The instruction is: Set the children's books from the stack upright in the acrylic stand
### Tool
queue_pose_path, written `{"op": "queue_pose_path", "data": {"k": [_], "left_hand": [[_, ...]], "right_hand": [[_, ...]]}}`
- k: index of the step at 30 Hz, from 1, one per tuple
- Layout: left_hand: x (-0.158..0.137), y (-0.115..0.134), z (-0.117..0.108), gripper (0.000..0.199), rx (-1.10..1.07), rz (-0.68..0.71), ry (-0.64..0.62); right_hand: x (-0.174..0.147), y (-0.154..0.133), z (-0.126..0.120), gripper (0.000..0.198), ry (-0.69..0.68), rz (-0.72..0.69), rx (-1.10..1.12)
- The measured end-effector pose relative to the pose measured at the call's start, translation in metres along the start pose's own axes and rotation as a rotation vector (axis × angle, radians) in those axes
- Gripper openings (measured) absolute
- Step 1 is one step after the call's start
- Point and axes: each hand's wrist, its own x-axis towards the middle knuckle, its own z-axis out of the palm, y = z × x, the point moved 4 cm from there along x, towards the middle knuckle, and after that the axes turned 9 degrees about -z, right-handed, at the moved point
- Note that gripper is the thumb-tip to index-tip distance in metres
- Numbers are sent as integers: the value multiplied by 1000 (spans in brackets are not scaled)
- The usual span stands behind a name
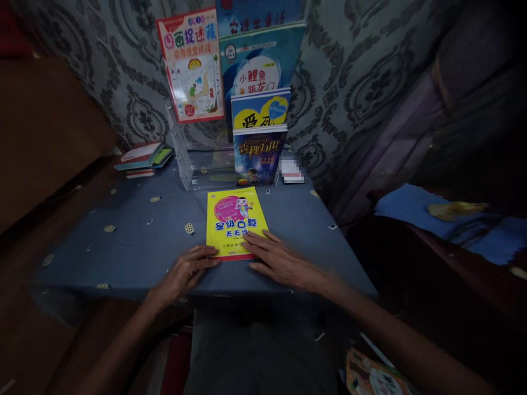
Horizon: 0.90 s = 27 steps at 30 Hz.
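Note:
A yellow workbook point(234, 214) with a pink circle and a cartoon figure on its cover lies flat near the table's front edge. My left hand point(189, 270) rests at its lower left corner, fingertips touching the edge, fingers stretched out. Across the lower right part of the cover lies my right hand point(278, 257), fingers spread and flat. Just behind the workbook stands a clear display rack point(181, 151), which holds upright books, among them a dark blue one point(259, 156) in front and a red-bordered one point(191, 66) at upper left.
A small pile of books point(142, 156) sits at the table's back left. Right of the rack is a blurred-out white item point(291, 170). The patterned cloth-covered table point(123, 241) backs onto a curtain point(349, 93). Low at right, a colourful book point(373, 373) shows below table height.

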Motion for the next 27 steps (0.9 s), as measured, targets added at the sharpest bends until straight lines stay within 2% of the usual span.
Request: {"op": "queue_pose_path", "data": {"k": [6, 12, 17, 22, 27], "left_hand": [[0, -1, 0, 34, 11, -50, -27], [6, 1, -1, 32, 41, -98, -62], [25, -2, 2, 32, 131, -149, -54], [54, -23, 5, 34, 269, -185, -43], [92, -60, 6, 37, 403, -261, 1]], "right_hand": [[38, 16, 1, 53, -42, 26, 32], [79, 53, 5, 54, -39, 81, -2], [99, 84, -1, 55, 6, 165, -46], [101, 101, -7, 57, 29, 261, -106], [97, 114, -13, 67, 58, 406, -148]]}}
